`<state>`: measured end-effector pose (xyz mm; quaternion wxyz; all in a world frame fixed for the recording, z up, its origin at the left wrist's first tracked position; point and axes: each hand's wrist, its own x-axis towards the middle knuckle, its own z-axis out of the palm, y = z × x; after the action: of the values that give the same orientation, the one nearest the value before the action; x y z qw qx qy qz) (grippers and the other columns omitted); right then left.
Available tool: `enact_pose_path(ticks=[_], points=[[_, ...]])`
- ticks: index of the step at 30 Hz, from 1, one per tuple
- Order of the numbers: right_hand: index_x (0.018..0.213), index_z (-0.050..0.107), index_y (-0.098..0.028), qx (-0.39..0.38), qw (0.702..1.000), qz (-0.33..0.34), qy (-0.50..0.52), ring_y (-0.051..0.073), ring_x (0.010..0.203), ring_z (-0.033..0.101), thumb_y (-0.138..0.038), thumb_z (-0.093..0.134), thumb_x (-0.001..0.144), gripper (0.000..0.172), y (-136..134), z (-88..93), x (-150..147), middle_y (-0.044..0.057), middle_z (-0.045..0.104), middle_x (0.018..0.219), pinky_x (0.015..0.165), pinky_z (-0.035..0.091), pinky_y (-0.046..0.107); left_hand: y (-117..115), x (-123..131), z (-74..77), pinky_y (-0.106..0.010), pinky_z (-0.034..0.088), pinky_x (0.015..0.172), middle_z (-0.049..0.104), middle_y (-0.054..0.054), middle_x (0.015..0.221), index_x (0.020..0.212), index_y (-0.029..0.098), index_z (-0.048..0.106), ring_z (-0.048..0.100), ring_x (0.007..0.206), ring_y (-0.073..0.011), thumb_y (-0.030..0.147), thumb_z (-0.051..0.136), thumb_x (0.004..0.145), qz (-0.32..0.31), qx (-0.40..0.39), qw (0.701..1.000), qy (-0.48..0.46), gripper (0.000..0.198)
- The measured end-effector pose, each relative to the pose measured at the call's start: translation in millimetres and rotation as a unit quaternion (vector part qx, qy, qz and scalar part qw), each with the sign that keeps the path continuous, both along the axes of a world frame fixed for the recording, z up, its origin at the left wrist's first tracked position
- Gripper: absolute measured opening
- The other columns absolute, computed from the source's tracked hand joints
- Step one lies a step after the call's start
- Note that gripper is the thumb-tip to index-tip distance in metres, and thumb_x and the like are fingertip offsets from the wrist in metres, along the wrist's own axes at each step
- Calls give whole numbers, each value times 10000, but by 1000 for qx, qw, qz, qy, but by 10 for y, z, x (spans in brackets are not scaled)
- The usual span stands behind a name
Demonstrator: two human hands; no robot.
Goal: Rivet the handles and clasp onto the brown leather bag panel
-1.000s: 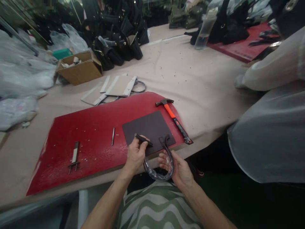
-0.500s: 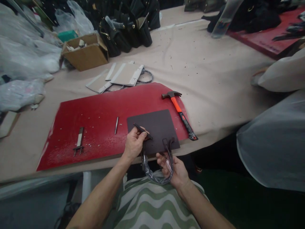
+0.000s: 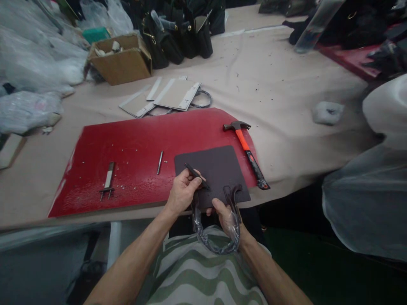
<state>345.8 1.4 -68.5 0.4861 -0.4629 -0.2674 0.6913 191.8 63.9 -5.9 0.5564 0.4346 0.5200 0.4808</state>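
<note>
A flat dark brown panel (image 3: 216, 163) lies over the front edge of a red board (image 3: 127, 146). My left hand (image 3: 183, 190) is closed in a pinch over the panel, holding a dark flat end of a bag handle. The loop of this bag handle (image 3: 210, 247), wrapped in clear plastic, hangs towards my body. My right hand (image 3: 226, 216) grips the panel's near edge, thumb on top and other fingers mostly hidden beneath. The handle's right side passes over this hand, its dark forked end resting on the panel.
On the board are a claw hammer (image 3: 243, 144), a metal punch rod (image 3: 160, 162) and a pronged tool (image 3: 108, 182). Behind lie beige panels (image 3: 176, 94), a cardboard box (image 3: 122, 63) and black bags (image 3: 178, 42). A person's pale sleeve (image 3: 386, 110) is at right.
My right hand has turned from open, palm up under the handle, to gripping the panel edge. My left hand keeps its pinch. A small white bundle now shows near the sleeve.
</note>
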Motion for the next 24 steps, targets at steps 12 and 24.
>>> enact_pose_path(ticks=[12,24], points=[[862,701,-186,2,996,-50,80,220,708,602,-380,830,691,289,43,167,-106,58,676,891,521,496,278,-7,-56,57,-243,554,746,704,-49,889,965,145,593,678,773,-146,379,724,816,-29,-32,995,-90,307],[842,723,-185,-6,995,-60,83,184,661,573,-361,846,688,265,40,163,-158,49,680,903,530,499,262,-150,-81,72,-251,553,751,720,-69,876,925,136,616,678,786,-162,322,709,812,-17,10,999,-38,237]])
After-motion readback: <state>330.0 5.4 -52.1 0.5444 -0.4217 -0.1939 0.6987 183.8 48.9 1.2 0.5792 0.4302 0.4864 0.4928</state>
